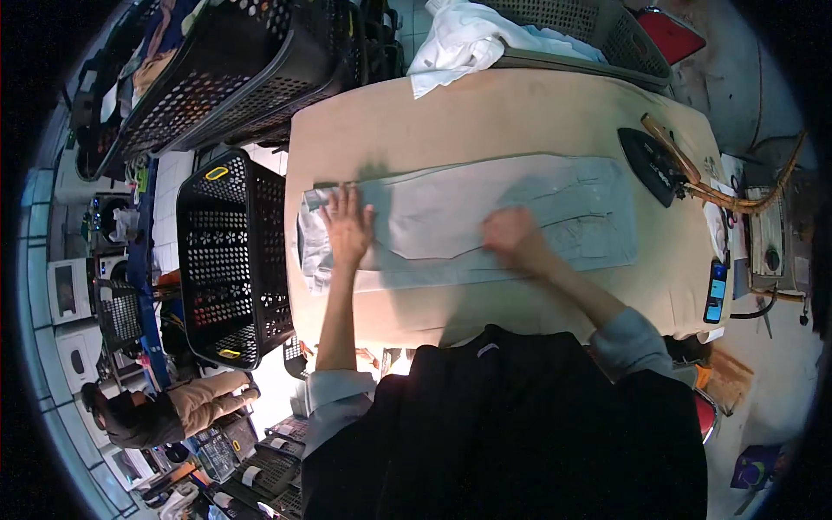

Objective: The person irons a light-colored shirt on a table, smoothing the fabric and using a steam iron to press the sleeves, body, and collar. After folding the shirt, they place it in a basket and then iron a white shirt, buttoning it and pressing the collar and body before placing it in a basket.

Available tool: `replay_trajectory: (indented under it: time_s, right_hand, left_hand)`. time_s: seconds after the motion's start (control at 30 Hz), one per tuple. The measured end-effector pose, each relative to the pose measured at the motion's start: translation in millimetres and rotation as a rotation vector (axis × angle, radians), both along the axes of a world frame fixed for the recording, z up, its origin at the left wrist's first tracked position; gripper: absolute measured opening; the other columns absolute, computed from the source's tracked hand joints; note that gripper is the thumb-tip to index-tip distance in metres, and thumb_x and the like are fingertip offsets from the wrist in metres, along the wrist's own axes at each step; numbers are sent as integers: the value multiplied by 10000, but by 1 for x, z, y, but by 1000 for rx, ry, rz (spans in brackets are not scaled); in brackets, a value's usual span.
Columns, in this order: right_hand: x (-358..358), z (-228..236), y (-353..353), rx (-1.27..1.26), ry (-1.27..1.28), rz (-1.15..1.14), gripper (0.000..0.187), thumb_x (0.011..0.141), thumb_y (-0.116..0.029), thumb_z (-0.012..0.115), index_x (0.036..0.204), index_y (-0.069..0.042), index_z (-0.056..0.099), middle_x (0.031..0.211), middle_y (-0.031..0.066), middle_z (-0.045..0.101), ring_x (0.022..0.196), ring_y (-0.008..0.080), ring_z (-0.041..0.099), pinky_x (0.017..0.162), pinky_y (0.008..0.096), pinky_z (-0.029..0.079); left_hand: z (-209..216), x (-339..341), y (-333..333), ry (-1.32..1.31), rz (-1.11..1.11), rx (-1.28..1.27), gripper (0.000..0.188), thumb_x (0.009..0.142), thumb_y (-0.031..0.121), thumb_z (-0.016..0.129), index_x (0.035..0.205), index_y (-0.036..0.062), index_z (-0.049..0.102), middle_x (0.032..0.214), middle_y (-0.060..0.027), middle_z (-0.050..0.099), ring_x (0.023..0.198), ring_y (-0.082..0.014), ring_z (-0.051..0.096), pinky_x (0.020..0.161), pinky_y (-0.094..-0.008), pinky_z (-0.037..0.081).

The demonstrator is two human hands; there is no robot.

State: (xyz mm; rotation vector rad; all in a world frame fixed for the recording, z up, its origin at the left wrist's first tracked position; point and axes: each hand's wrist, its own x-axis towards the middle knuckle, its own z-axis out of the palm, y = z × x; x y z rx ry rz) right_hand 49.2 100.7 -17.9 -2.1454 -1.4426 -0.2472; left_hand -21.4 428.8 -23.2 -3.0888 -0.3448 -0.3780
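Observation:
A pair of pale grey trousers (451, 212) lies folded lengthwise across the beige padded table (451, 113), its waist end seemingly at the left. My left hand (348, 232) presses flat on that left end, fingers spread. Toward the middle of the trousers, near their closer edge, my right hand (513, 238) is closed and blurred by motion. Whatever its fingers may hold is hidden. Creases and folds run through the cloth to the right of it. A black iron (648, 166) rests at the table's right side, apart from both hands.
A brown-wrapped hose (767, 201) runs rightward from the iron. A phone (716, 293) lies by the right edge. One black basket (232, 260) stands left of the table; another basket (568, 61) behind holds white cloth (468, 39). A person (165, 407) is at the lower left.

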Motion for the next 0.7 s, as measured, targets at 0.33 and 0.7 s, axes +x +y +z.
replay_trajectory:
  time_s: [0.33,0.7]
  right_hand:
    - [-31,12,66,30,-82,224,208,709,-135,507,902,-59,519,806,40,477,744,178,481,626,297,378]
    - [-8,16,85,-40,104,183,262,741,-159,568,973,-60,498,957,79,500,897,251,498,764,366,424]
  left_hand:
    - [-5,-23,35,144,-61,-53,603,831,467,415,1308,107,335,1351,-143,310,1272,-292,242,1031,-500,103]
    - [10,26,91,-73,385,-79,458,797,435,479,1117,108,493,1087,-140,543,970,-287,539,861,-511,335]
